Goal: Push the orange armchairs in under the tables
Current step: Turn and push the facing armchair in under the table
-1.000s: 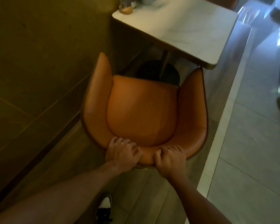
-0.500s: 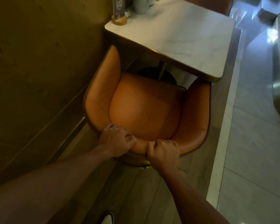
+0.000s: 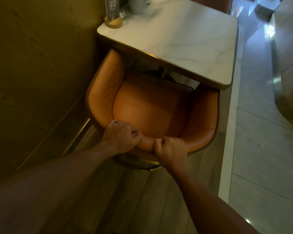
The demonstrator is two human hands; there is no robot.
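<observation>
both hands, left hand [image 3: 121,136] and right hand [image 3: 170,149], are clamped on the padded back rim of the orange armchair [image 3: 150,105], its front tucked under the marble table [image 3: 176,39]; looks heavy-ish but stiff, grippy leather.

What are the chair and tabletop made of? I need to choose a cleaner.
Chair: likely leather or faux leather, smooth orange with a soft sheen, creases and seams.
Tabletop: looks like polished white marble or a marble-look slab, faint grey veins, with a brass-coloured edge.
Which exactly, the view can't settle.
</observation>
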